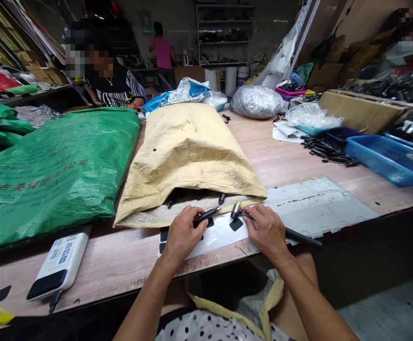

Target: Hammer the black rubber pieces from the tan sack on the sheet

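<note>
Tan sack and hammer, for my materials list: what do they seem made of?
Tan sack: likely woven plastic, dull, given its fine texture and stiff creases. Hammer: head probably metal, given its silvery shine; its dull black handle could be rubber or plastic.

Open sack (pixel 188 142): lay on table (pixel 258 147) — mouth (pixel 152 214) at six o'clock.
Second sack (pixel 64 166): lay at its nine.
Power bank (pixel 61 263): sat at eight.
Tray (pixel 373 160): stood at three.

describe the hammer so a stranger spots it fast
Find the big tan sack on the table. Near its opening, the right hand holds the hammer. Unlike the slim black piece in the left hand, it has a shiny metal head with a yellowish end.
</note>
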`<state>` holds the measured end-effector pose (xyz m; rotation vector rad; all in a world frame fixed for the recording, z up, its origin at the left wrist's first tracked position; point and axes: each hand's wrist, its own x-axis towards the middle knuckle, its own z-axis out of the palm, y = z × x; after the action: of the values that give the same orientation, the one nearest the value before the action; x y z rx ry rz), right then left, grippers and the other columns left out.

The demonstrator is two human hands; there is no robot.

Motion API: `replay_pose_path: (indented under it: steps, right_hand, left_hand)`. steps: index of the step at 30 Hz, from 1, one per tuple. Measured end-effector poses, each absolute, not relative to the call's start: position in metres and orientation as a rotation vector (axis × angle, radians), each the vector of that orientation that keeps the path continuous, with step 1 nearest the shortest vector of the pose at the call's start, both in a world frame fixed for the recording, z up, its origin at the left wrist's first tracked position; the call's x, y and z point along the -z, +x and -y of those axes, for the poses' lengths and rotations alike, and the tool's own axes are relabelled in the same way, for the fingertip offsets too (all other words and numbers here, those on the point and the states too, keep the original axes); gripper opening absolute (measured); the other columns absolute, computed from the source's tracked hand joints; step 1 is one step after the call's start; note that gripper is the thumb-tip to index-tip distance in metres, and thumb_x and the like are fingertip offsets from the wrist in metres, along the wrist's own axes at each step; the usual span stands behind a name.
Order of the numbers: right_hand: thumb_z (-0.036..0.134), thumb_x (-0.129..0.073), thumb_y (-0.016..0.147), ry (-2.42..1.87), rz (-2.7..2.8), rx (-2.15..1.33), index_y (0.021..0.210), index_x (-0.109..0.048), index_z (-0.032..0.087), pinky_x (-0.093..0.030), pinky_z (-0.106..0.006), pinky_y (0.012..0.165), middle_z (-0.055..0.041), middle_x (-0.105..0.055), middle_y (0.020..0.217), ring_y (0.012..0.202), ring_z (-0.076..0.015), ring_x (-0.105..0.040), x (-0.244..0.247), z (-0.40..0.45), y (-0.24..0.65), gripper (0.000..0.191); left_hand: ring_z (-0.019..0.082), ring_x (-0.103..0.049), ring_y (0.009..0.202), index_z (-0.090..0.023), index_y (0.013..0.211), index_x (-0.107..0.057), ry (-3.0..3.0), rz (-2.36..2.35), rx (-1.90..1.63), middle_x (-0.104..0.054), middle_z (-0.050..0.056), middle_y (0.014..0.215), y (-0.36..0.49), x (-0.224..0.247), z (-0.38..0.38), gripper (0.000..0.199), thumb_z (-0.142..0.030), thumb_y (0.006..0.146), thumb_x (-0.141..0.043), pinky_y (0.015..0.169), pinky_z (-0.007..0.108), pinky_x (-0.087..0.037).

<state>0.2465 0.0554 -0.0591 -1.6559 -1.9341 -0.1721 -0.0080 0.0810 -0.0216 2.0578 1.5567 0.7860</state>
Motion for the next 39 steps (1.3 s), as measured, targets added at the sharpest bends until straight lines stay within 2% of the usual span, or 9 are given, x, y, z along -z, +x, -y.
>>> replay_pose_path:
  steps: [6, 14, 18, 23, 32, 39]
  right_hand:
    - [0.024, -0.052, 0.098, -1.616, 1.963, 0.215, 0.115, -0.068, 0.024, -0.041, -0.033, 0.08, -0.0044, -0.066, 0.093, 0.088, -0.0203, -0.057, 0.062, -0.056, 0.249, 0.024]
    - [0.019, -0.051, 0.099, -1.396, 1.872, 0.119, 0.131, -0.059, 0.022, -0.05, -0.03, 0.086, -0.0071, -0.068, 0.111, 0.099, -0.0187, -0.065, 0.039, -0.04, 0.229, 0.034]
    - [0.018, -0.05, 0.099, -1.284, 1.905, -0.102, 0.131, -0.058, 0.023, -0.052, -0.03, 0.088, -0.0063, -0.067, 0.108, 0.1, -0.0177, -0.065, 0.029, -0.03, 0.211, 0.034]
    - [0.018, -0.05, 0.099, -1.287, 1.897, -0.223, 0.127, -0.061, 0.022, -0.053, -0.031, 0.081, -0.0056, -0.066, 0.099, 0.092, -0.0176, -0.065, 0.031, -0.023, 0.197, 0.03]
    - [0.013, -0.049, 0.097, -1.201, 1.972, -0.125, 0.14, -0.053, 0.023, -0.054, -0.029, 0.082, -0.0074, -0.066, 0.102, 0.093, -0.0173, -0.065, 0.024, -0.013, 0.179, 0.045]
    - [0.015, -0.047, 0.099, -1.288, 2.024, -0.154, 0.135, -0.057, 0.023, -0.054, -0.029, 0.08, -0.0062, -0.065, 0.097, 0.089, -0.0165, -0.064, 0.034, -0.018, 0.182, 0.038]
  left_hand:
    - [0.017, -0.06, 0.081, -0.023, 0.104, -0.07, 2.088, -1.412, -0.808, -0.063, 0.001, 0.092, -0.01, 0.035, -0.063, 0.021, -0.02, 0.084, -0.066, 0.077, 0.029, -0.046]
    - [0.016, -0.058, 0.079, -0.023, 0.103, -0.071, 2.117, -1.392, -0.805, -0.062, 0.0, 0.09, -0.01, 0.038, -0.065, 0.019, -0.024, 0.084, -0.071, 0.077, 0.029, -0.044]
    - [0.017, -0.058, 0.083, -0.023, 0.1, -0.072, 2.119, -1.383, -0.817, -0.061, 0.0, 0.09, -0.01, 0.041, -0.066, 0.016, -0.026, 0.084, -0.073, 0.077, 0.029, -0.044]
    - [0.017, -0.058, 0.083, -0.023, 0.097, -0.071, 2.103, -1.361, -0.831, -0.061, -0.001, 0.088, -0.01, 0.042, -0.067, 0.015, -0.021, 0.082, -0.074, 0.078, 0.029, -0.043]
    - [0.016, -0.057, 0.079, -0.022, 0.086, -0.072, 2.032, -1.368, -0.856, -0.06, -0.001, 0.081, -0.009, 0.044, -0.07, 0.005, -0.02, 0.082, -0.074, 0.072, 0.027, -0.04]
    - [0.016, -0.057, 0.078, -0.025, 0.091, -0.077, 2.011, -1.398, -0.847, -0.06, -0.001, 0.08, -0.009, 0.047, -0.07, 0.009, -0.022, 0.084, -0.072, 0.072, 0.027, -0.041]
